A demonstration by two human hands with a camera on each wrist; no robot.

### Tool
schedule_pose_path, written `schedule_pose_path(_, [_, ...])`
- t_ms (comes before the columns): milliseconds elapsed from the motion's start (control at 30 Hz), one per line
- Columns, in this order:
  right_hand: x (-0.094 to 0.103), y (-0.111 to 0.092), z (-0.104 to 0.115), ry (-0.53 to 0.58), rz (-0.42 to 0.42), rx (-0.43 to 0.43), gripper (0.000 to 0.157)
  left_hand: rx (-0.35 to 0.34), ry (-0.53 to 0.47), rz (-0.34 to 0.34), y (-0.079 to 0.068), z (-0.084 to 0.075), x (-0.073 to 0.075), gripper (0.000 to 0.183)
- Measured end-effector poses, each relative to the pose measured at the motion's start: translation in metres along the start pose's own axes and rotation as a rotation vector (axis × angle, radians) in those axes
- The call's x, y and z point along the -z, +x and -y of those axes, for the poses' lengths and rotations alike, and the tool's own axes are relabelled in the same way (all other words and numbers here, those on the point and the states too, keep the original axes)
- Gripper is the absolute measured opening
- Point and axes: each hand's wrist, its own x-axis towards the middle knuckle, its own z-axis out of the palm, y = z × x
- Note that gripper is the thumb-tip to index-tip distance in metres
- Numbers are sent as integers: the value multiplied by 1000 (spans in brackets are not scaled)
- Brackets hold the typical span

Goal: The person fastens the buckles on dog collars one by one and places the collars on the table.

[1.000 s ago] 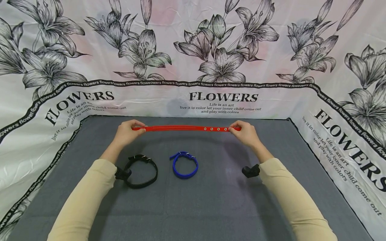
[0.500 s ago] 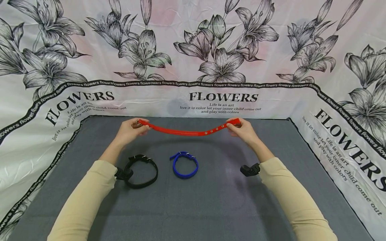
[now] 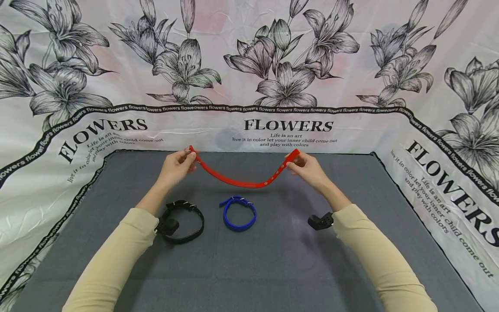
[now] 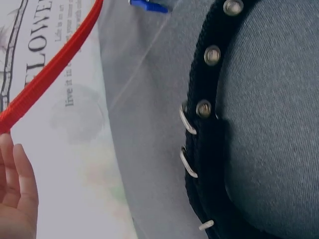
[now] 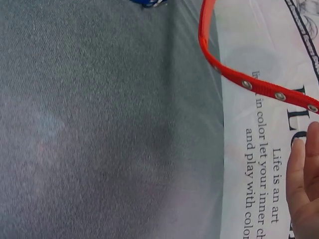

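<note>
A red collar with metal eyelets hangs in a U-shaped sag between both hands, above the far part of the grey table. The left hand pinches its buckle end between thumb and fingers. At the other end, the right hand pinches the strap close to its tip, past the eyelets. In the right wrist view several eyelets show along the red collar. The left wrist view has the red collar rising from the left fingertips.
A black collar, buckled into a loop, lies below the left wrist, partly covered by the black wrist camera. Right of it lies a smaller blue collar loop. A white flower-printed cloth borders the grey tabletop.
Both hands have come closer together, and the red collar has gone from stretched straight to a deep sag. Its two ends now tilt upward. The black and blue collars have stayed put.
</note>
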Motion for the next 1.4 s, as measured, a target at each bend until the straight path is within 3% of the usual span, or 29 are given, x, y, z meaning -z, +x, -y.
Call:
schedule_pose_path(333, [-11,1,5,29,-10,51,30,-66,67,-24,-5,-10,-11,46])
schedule_pose_path(600, [-20,0,10,62,14,84,29,-77,-157,-15,-7,-17,-20,44])
schedule_pose_path(900, [-31,-1,18,45,32,107,31,-80,-169,-25,-11,-27,-27,43])
schedule_pose_path(1100, [-39,-8,39,-11,49,114,32,-99,-186,-33,-10,-28,-35,42])
schedule_pose_path(1400, [-54,-6,36,-108,71,163,30,-118,-205,31,-14,-35,-43,41])
